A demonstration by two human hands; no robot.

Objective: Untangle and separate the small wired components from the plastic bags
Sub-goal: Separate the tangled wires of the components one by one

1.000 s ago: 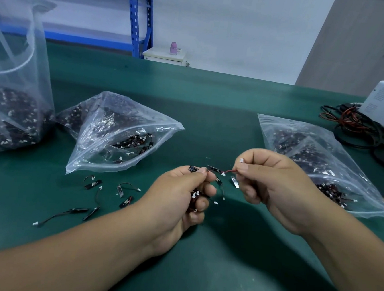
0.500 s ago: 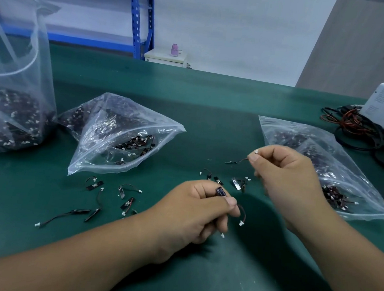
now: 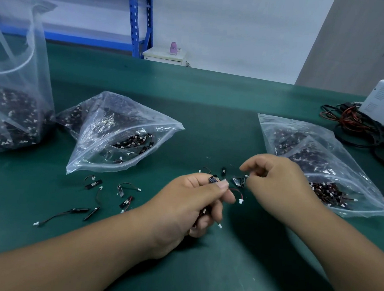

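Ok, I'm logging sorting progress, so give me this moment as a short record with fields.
left hand: grips a bunch of wired components, one black module pinched at the thumb tip
right hand: fingers curled over loose pieces on the green mat; grip unclear
separated pile: several single components spread out left of the left hand
bags: middle zip bag, right zip bag, tall bag far left; all hold components

The desk (image 3: 214,96) has a smooth, matt green covering, the bags (image 3: 118,125) are clear, glossy, crinkled plastic film, the wired components (image 3: 93,184) look matt black with small white plastic plugs, and the blue shelf (image 3: 137,17) looks like painted metal.
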